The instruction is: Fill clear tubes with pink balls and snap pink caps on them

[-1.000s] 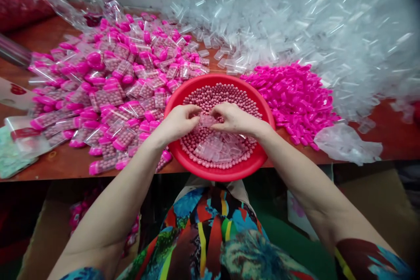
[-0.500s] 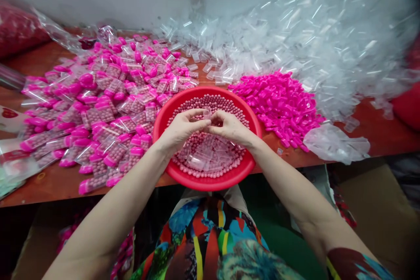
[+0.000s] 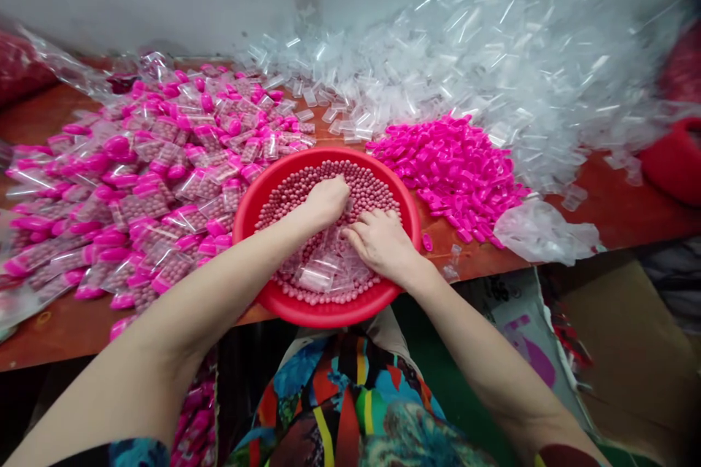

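Inside a round red basin (image 3: 333,315) at the near edge of the reddish-brown counter (image 3: 629,215), small round beads (image 3: 358,179), dusty pink with a soft sheen, spread around the bowl. Among them, toward the near side, lies a loose cluster of clear containers (image 3: 318,276), flat, glossy and see-through, taking on a pink tint from the beads beneath. The left hand (image 3: 327,200) is bunched with its fingers turned down toward the beads; whether it grips anything I cannot tell. The right hand (image 3: 382,241) lies low beside the cluster, fingers loosely curled, its contents likewise impossible to make out. Bead-filled containers with hot-pink caps (image 3: 169,190) heap up left of the basin; bright pink caps (image 3: 454,179) form a pile on its right.
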